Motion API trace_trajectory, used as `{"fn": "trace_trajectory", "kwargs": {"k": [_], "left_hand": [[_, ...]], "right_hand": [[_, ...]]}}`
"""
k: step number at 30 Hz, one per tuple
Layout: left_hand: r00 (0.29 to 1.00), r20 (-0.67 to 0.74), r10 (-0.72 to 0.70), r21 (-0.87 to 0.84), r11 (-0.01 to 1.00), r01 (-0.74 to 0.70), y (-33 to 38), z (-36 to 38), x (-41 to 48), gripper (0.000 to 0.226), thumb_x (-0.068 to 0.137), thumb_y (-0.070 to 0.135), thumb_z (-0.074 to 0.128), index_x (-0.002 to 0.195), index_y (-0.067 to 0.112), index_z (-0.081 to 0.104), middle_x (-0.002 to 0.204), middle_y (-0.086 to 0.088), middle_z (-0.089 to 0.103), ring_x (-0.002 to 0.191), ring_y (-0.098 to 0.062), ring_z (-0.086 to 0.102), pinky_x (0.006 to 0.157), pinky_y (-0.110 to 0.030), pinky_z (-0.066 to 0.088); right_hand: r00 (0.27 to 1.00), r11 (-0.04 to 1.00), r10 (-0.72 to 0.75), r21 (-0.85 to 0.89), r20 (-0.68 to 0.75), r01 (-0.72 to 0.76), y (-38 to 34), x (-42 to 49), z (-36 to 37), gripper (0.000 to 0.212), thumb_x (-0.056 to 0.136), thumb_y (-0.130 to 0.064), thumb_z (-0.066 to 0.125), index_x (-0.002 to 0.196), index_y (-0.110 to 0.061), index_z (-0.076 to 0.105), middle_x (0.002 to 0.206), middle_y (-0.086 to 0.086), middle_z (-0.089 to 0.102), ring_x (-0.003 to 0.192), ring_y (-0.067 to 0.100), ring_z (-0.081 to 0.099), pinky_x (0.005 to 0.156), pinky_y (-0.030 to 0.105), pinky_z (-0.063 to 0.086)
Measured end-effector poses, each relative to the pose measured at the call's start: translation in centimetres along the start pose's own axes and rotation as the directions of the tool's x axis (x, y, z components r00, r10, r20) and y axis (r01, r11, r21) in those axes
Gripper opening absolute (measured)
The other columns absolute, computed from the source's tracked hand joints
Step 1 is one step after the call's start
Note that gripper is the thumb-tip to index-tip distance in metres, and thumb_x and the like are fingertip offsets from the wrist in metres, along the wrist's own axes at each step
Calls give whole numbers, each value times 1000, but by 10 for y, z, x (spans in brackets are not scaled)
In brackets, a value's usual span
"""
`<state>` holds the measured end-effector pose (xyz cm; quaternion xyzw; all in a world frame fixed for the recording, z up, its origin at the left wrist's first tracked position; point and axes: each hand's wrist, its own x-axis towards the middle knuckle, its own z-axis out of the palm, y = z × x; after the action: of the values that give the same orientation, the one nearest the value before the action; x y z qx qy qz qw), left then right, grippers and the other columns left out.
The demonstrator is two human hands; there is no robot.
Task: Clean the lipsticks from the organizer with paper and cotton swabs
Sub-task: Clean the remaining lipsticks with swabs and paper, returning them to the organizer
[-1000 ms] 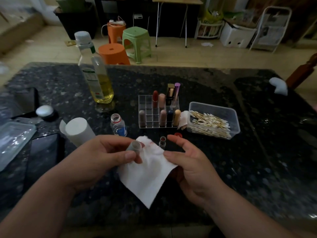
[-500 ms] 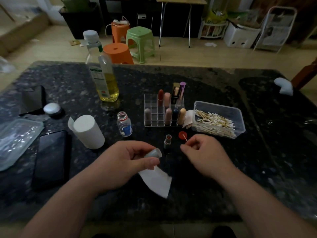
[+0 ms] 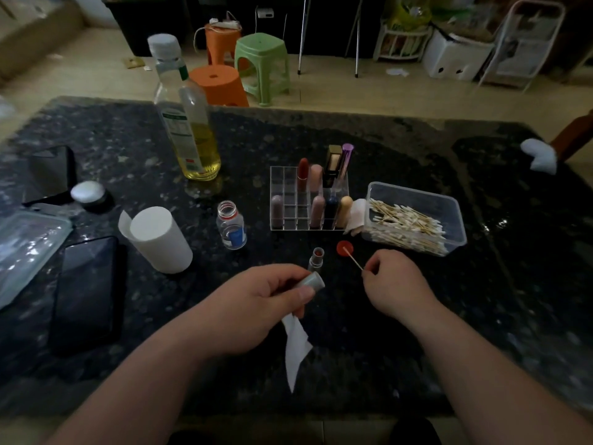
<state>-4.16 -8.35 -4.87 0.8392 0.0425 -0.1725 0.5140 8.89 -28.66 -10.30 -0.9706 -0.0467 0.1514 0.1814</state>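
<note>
My left hand (image 3: 256, 303) grips a grey lipstick cap (image 3: 312, 280) together with a white paper (image 3: 296, 345) that hangs below the fingers. My right hand (image 3: 396, 284) pinches a cotton swab (image 3: 352, 259) whose tip rests on a small red lid (image 3: 345, 248). An uncapped lipstick (image 3: 317, 257) stands on the table between my hands. Behind it a clear organizer (image 3: 288, 200) holds several lipsticks. A clear box of cotton swabs (image 3: 414, 218) sits to its right.
On the dark stone table (image 3: 481, 284) stand an oil bottle (image 3: 189, 123), a small open bottle (image 3: 231, 224) and a paper roll (image 3: 158, 239). A phone (image 3: 86, 290), a plastic bag (image 3: 25, 242) and a round compact (image 3: 89, 192) lie at the left.
My right hand let go of the paper and picked up a cotton swab, bringing its tip to the red lid. The paper now hangs from my left hand alone.
</note>
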Motion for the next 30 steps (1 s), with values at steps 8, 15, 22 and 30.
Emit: {"fn": "trace_trajectory", "kwargs": {"k": [8,15,22,30], "left_hand": [[999,9,-54,-39,998,54,-5,0,4,13,98,40,62,108,45,68,87,21,71,81,5,66,76,-17,46],[998,16,-63,14,998,63,-4,0,4,11,95,44,64,105,46,68,88,18,71,83,-3,67,77,-22,54],[998,-2,-63,29,998,63,-4,-1,3,12,93,48,66,105,49,67,94,18,70,88,-3,67,84,-27,56],[999,-16,-47,60,997,48,-5,-1,1,15,93,47,66,108,49,67,94,22,68,87,0,66,80,-22,54]], "right_hand": [[1000,987,-19,159,-21,23,1,7,-11,11,93,-19,57,84,-21,63,85,-1,63,75,13,55,55,26,36],[994,966,-61,246,-95,83,-6,11,-10,6,93,-22,64,88,-23,69,84,-6,64,77,8,58,61,26,43],[989,946,-67,307,-132,105,-8,13,-8,7,90,-18,71,89,-25,68,81,-8,62,73,5,56,58,20,40],[988,849,-63,512,-142,128,-13,17,-4,8,88,-21,75,91,-28,74,95,-8,69,91,7,62,80,24,50]]}}
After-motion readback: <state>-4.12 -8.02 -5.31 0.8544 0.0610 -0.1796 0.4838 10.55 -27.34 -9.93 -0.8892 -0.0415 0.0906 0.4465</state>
